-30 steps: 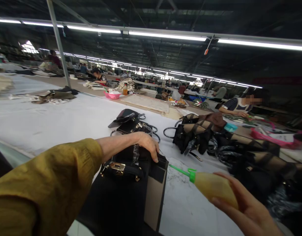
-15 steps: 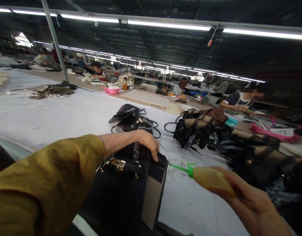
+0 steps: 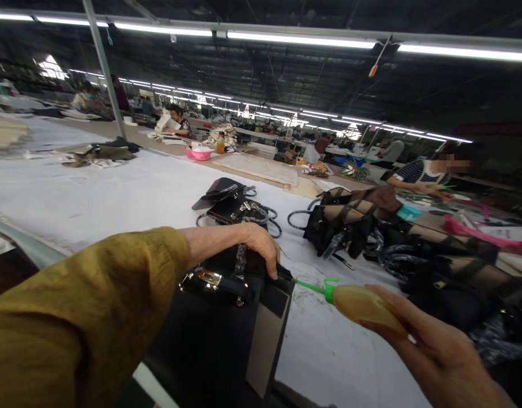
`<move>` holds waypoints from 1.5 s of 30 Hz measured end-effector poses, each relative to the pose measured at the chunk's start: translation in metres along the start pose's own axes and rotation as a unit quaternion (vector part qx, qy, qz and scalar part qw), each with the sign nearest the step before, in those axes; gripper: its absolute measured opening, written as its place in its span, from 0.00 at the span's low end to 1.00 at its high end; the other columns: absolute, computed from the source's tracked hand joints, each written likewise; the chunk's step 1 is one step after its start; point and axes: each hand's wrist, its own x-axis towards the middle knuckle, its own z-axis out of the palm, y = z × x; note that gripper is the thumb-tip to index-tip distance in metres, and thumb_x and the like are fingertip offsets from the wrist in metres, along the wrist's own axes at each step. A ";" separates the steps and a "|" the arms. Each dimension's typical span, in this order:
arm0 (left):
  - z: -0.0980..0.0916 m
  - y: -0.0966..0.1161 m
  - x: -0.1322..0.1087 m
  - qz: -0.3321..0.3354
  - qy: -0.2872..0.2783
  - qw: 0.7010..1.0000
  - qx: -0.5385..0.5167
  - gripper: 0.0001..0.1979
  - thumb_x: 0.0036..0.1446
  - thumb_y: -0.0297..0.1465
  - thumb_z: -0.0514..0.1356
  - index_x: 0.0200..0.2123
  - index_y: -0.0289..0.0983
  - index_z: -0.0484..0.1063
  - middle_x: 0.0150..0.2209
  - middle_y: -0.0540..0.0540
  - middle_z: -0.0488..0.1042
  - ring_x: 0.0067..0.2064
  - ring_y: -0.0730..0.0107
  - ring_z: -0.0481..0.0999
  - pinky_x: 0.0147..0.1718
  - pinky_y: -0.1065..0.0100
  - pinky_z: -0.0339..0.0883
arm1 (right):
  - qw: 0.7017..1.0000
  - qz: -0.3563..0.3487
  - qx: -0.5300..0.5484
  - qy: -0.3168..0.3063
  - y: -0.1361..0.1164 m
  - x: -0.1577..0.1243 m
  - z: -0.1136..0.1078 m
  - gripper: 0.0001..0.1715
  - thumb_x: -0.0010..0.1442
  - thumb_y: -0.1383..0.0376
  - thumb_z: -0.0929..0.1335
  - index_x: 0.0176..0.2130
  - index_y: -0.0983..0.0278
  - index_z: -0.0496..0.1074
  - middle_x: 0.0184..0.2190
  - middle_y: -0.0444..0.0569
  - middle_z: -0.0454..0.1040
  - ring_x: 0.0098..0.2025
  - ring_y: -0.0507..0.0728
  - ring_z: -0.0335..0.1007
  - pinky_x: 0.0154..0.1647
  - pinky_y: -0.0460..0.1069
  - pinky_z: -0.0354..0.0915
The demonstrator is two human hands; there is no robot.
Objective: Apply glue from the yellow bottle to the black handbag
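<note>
1. Black handbag [image 3: 214, 340], with gold clasp [image 3: 208, 277] and tan side panel [image 3: 265, 345]. It lies on the white tabletop [image 3: 95, 198], lower centre of the frame.
2. Left hand [image 3: 261, 246], mustard sleeve. It is cupped over the bag's top, with the fingers [image 3: 274, 266] bent down onto the upper edge, holding it in place.
3. Right hand [image 3: 439, 351], lower right. Its fingers are wrapped around a yellowish squeeze bottle [image 3: 363, 303].
4. Green nozzle [image 3: 314, 288] of that bottle. It points left, with its tip at the bag's upper right corner, just beside the left fingertips.
5. Loose black bags [image 3: 239, 207] with wrapped handles, just beyond the left hand.
6. Heap of black-and-tan bags [image 3: 346, 226], right of centre, running on toward the right edge.
7. Pink bowl [image 3: 198, 152], upper centre-left on the next tabletop.
8. Co-worker in a striped top [image 3: 418, 173], upper right, seated at the far side.
</note>
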 end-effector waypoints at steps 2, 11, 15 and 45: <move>0.000 0.000 0.000 0.004 -0.004 1.000 0.006 0.11 0.37 0.38 0.66 0.24 0.38 0.78 0.23 0.50 0.76 0.27 0.66 0.74 0.25 0.70 0.68 | 0.998 -0.038 -0.052 -0.020 0.006 -0.001 0.000 0.26 0.47 0.47 0.70 0.44 0.54 0.75 0.41 0.47 0.77 0.41 0.68 0.73 0.39 0.56 0.70; -0.001 -0.001 0.001 0.001 -0.010 1.000 0.021 0.11 0.38 0.39 0.65 0.25 0.38 0.78 0.24 0.50 0.76 0.28 0.65 0.73 0.26 0.69 0.68 | 0.986 -0.129 -0.100 -0.031 0.025 -0.009 0.001 0.21 0.56 0.56 0.67 0.50 0.52 0.70 0.47 0.45 0.74 0.45 0.65 0.71 0.46 0.56 0.66; 0.000 0.001 -0.002 -0.016 0.019 0.998 0.059 0.15 0.39 0.41 0.64 0.29 0.38 0.78 0.27 0.50 0.77 0.31 0.64 0.73 0.29 0.70 0.68 | 0.980 -0.168 -0.098 -0.050 0.027 -0.017 0.005 0.21 0.56 0.62 0.67 0.51 0.52 0.70 0.48 0.44 0.73 0.46 0.63 0.71 0.47 0.53 0.66; -0.002 0.014 -0.018 -0.034 0.134 0.974 0.179 0.31 0.38 0.47 0.63 0.46 0.39 0.73 0.46 0.48 0.74 0.43 0.64 0.72 0.39 0.73 0.63 | 0.990 -0.086 -0.103 -0.049 0.029 -0.010 0.009 0.21 0.57 0.47 0.64 0.46 0.54 0.71 0.43 0.44 0.76 0.42 0.62 0.73 0.41 0.52 0.69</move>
